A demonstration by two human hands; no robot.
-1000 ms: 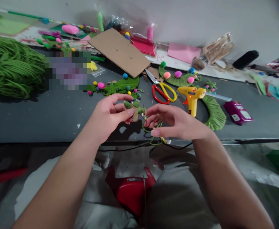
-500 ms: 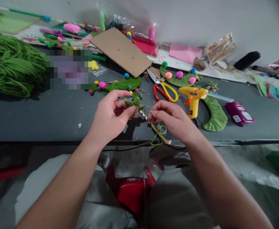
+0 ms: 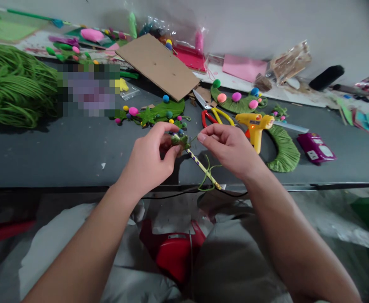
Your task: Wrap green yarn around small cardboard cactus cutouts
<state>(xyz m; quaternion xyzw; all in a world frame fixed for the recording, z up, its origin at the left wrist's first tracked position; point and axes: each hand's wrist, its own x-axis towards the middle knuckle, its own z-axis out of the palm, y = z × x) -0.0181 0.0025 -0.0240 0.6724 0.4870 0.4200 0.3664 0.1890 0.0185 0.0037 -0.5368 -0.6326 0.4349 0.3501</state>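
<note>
Yarn piece inside left grip

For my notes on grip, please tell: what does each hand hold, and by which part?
Left hand: the green piece, pinched by its left side. Right hand: the yarn, pinched near the piece.

Pinches a small green yarn-wrapped piece in the left hand; holds a yarn strand leading from it in the right hand; has a spotted pencil slanting across the grey tabletop between the wrists, crossed by loose yarn; has red-and-yellow-handled scissors and a yellow glue gun beyond the right hand; has a green yarn bundle at far left.
</note>
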